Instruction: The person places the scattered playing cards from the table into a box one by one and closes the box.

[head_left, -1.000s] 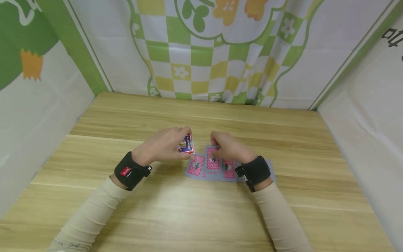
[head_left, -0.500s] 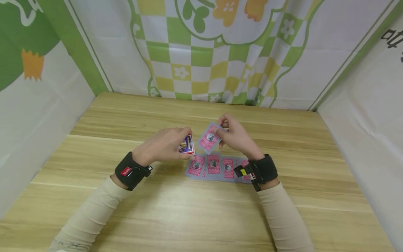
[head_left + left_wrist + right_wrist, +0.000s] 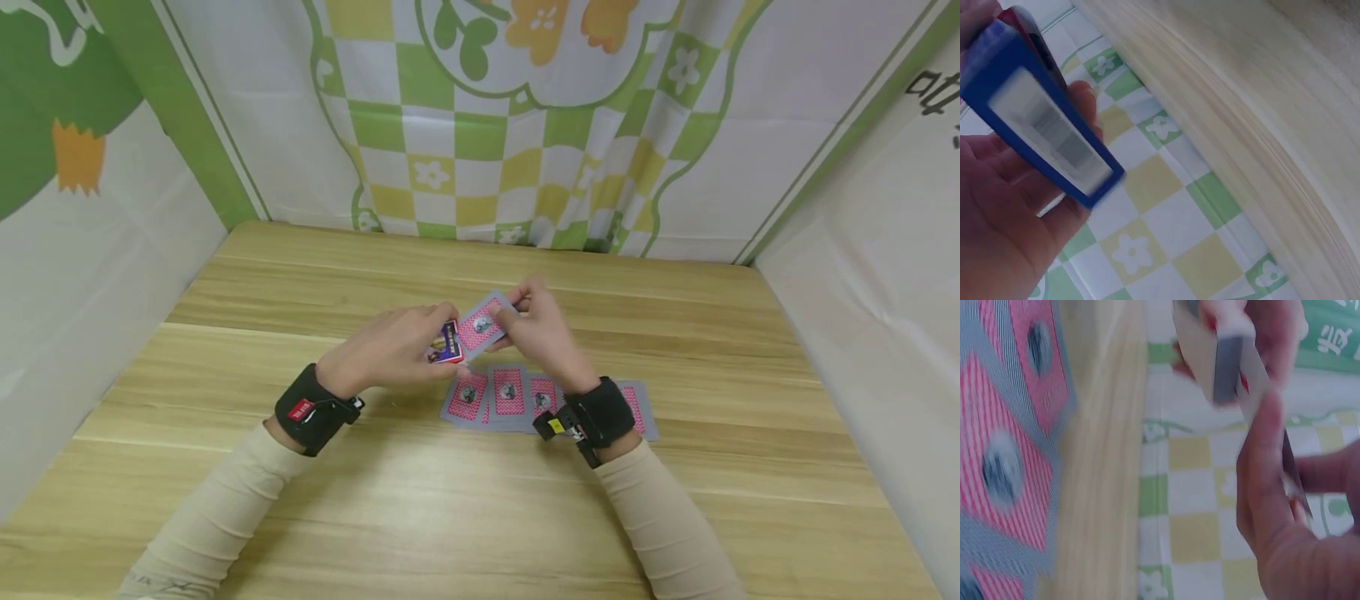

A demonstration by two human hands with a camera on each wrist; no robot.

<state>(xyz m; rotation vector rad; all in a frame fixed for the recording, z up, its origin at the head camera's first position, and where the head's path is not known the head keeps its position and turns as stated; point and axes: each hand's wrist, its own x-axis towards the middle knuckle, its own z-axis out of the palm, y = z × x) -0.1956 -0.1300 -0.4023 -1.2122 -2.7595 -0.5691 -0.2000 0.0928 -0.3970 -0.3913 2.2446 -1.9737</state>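
My left hand [image 3: 382, 348] grips a small card box [image 3: 445, 343] with a purple and red printed face. In the left wrist view the blue side of the box, with a white barcode panel [image 3: 1050, 131], faces the camera. My right hand [image 3: 546, 340] pinches a red-and-white backed playing card [image 3: 482, 325] between thumb and fingers. The far end of this card meets the right end of the box; whether it is inside cannot be told. Below both hands several playing cards [image 3: 508, 392] lie face down in an overlapping row, partly hidden by the right wrist.
The wooden table [image 3: 420, 517] spreads around the hands. A checked curtain [image 3: 480, 133] hangs behind its back edge. White cloth walls [image 3: 870, 275] stand at the left and right. Black straps [image 3: 603, 414] with small cameras are around both wrists.
My right hand has lifted a playing card off the row, raised it, then moved it left and tilted it against the box end. The left hand and box have stayed nearly still.
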